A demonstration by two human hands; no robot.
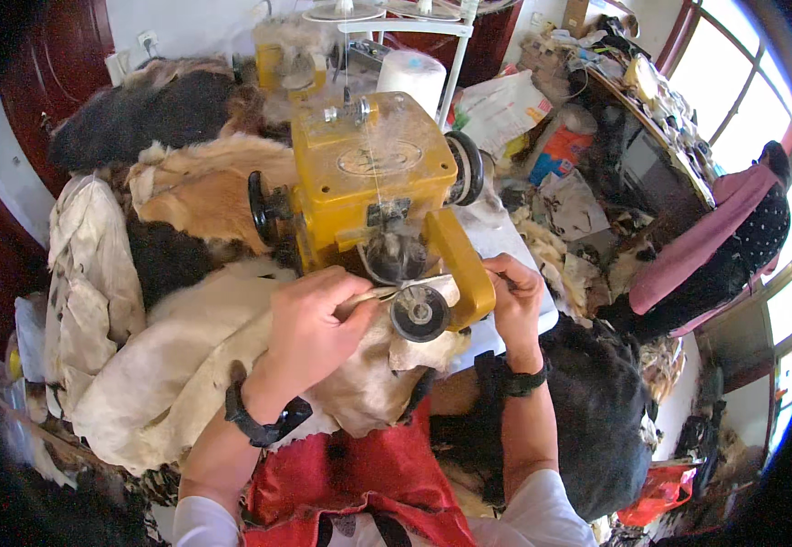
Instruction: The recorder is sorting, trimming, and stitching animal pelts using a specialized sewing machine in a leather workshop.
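Observation:
A yellow fur sewing machine (pixel 373 150) stands in front of me, dusted with loose fibres, a thread running down to it. My left hand (pixel 318 314) is closed in a pinch just left of its round dark disc (pixel 419 313). Between thumb and fingers it grips the edge of a pale fur pelt (pixel 350 387), which hangs below over my lap. A thin pointed strip shows at the fingertips; I cannot tell whether it is a tool. My right hand (pixel 516 296) is curled beside the machine's curved arm (pixel 467 269), its fingertips partly hidden behind it.
Pale and tan pelts (pixel 204 196) pile up on the left, with black fur (pixel 145 114) behind. A white thread cone (pixel 412 80) stands behind the machine. More black fur (pixel 587 410) lies at right. Another person (pixel 724 237) is by the windows. A red apron (pixel 346 483) covers my lap.

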